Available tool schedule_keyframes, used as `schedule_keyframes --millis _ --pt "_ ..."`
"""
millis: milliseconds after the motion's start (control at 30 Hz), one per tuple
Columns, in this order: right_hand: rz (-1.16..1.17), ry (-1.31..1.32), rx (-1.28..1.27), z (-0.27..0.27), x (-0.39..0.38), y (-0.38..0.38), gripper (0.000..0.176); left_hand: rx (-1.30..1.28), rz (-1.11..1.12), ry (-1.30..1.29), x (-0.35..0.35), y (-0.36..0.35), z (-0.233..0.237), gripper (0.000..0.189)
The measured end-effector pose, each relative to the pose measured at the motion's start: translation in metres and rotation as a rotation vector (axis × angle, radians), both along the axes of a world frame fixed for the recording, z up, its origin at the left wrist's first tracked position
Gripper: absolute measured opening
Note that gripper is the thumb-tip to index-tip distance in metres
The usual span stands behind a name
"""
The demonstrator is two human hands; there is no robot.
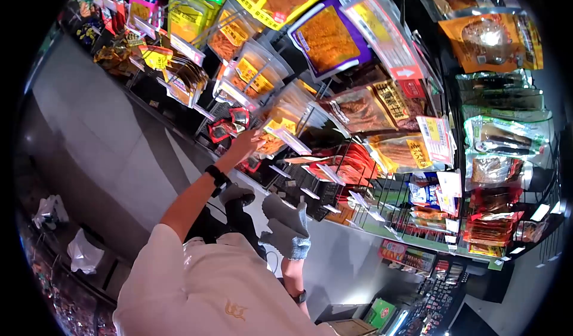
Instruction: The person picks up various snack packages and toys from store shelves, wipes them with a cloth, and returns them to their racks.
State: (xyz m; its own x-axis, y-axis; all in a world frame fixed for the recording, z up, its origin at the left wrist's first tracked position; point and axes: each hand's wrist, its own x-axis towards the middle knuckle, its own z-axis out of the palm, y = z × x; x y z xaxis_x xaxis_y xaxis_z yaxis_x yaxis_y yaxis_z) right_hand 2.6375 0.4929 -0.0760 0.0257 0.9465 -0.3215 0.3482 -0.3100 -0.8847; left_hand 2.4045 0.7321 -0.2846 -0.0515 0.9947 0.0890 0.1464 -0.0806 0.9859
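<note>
My left hand (246,145), bare with a black band at the wrist, reaches up to the rack. Its fingers close on the edge of a clear and yellow snack bag (272,144) hanging among similar bags. Part of the fingertips is hidden against the bag. Lower down, my right hand (286,231) is covered by a grey knit glove; its fingers look spread, and nothing shows between them. Small red and black packets (222,130) lie beside my left hand.
Hooks with price tags (289,140) stick out from the rack. A purple-edged bag (330,36), flat meat packs (382,104) and an orange bag (494,39) hang there. White plastic bags (85,251) are at the lower left. A grey shoe (236,193) shows on the floor.
</note>
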Motion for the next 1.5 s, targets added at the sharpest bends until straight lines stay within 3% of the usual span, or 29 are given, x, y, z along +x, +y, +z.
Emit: schedule_keyframes --millis 33,67,133,200,233,267,333,400,433,467,533,600,633,733,767,833,867,900,933,1000,1033,1067,1133,1267,1500 --pt "0.038 0.008 0.006 -0.001 -0.009 0.009 0.057 -0.001 0.213 0.176 -0.005 -0.007 0.014 0.045" --pt "0.084 0.019 0.014 -0.003 -0.019 0.021 0.057 -0.093 0.242 0.460 -0.022 -0.020 0.058 0.041" --pt "0.206 0.046 0.038 -0.006 -0.041 0.046 0.057 -0.069 0.367 0.551 -0.032 -0.038 0.057 0.047" --pt "0.343 0.073 0.064 -0.010 -0.070 0.074 0.058 0.025 0.313 0.308 -0.056 -0.069 0.060 0.050" --pt "0.416 0.081 0.074 -0.013 -0.085 0.087 0.058 0.001 0.313 0.319 -0.068 -0.091 0.081 0.051" --pt "0.495 0.085 0.085 -0.017 -0.101 0.099 0.058 -0.024 0.316 0.331 -0.084 -0.116 0.115 0.052" --pt "0.707 0.035 0.150 -0.030 -0.138 0.120 0.058 -0.132 0.214 0.119 -0.111 -0.158 0.171 0.054" --pt "0.956 -0.104 0.289 -0.040 -0.179 0.133 0.058 -0.031 0.175 0.044 -0.135 -0.201 0.224 0.058" --pt "1.046 -0.150 0.335 -0.045 -0.197 0.135 0.058 0.026 0.183 0.169 -0.147 -0.218 0.248 0.061" --pt "1.055 -0.050 0.233 -0.052 -0.216 0.136 0.058 0.080 0.182 0.302 -0.158 -0.233 0.268 0.065" --pt "0.649 0.796 -0.447 -0.059 -0.260 0.113 0.055 -0.001 0.276 0.580 -0.171 -0.261 0.287 0.071" --pt "1.028 0.689 -0.058 -0.035 -0.280 0.096 0.048 0.005 0.432 0.655 -0.181 -0.277 0.295 0.072" --pt "0.948 0.732 -0.327 -0.023 -0.308 0.089 0.044 0.000 0.531 0.671 -0.187 -0.283 0.293 0.069" --pt "1.167 0.521 -0.264 0.032 -0.374 0.082 0.037 -0.041 0.809 0.668 -0.212 -0.297 0.272 0.058" --pt "1.078 0.631 -0.396 0.011 -0.393 0.077 0.030 -0.035 0.894 0.670 -0.226 -0.298 0.269 0.053" --pt "1.161 0.669 -0.486 -0.041 -0.432 0.083 0.034 -0.099 0.942 0.675 -0.257 -0.296 0.262 0.051" --pt "1.221 0.680 -0.575 -0.038 -0.456 0.079 0.040 -0.160 0.972 0.651 -0.274 -0.296 0.260 0.050" --pt "1.060 0.659 -0.595 -0.031 -0.478 0.071 0.040 -0.092 0.988 0.626 -0.294 -0.294 0.257 0.042" --pt "1.029 0.823 -0.772 -0.033 -0.507 0.072 0.041 -0.144 0.983 0.537 -0.312 -0.292 0.266 0.036" --pt "0.988 0.861 -0.735 -0.013 -0.545 0.073 0.042 -0.148 0.983 0.525 -0.352 -0.284 0.287 0.033" --pt "1.127 0.852 -0.678 -0.051 -0.569 0.078 0.041 -0.110 1.005 0.517 -0.371 -0.278 0.298 0.025" --pt "1.080 0.787 -0.600 -0.025 -0.592 0.077 0.040 -0.119 1.017 0.531 -0.393 -0.277 0.303 0.025" --pt "1.110 0.816 -0.782 -0.049 -0.638 0.075 0.040 -0.124 1.009 0.508 -0.432 -0.277 0.309 0.019" --pt "1.317 0.696 -0.756 -0.020 -0.708 0.069 0.039 -0.210 1.149 0.435 -0.498 -0.277 0.314 0.014" --pt "1.442 0.707 -0.861 -0.031 -0.825 0.045 0.039 -0.488 1.247 0.588 -0.592 -0.282 0.280 0.017"
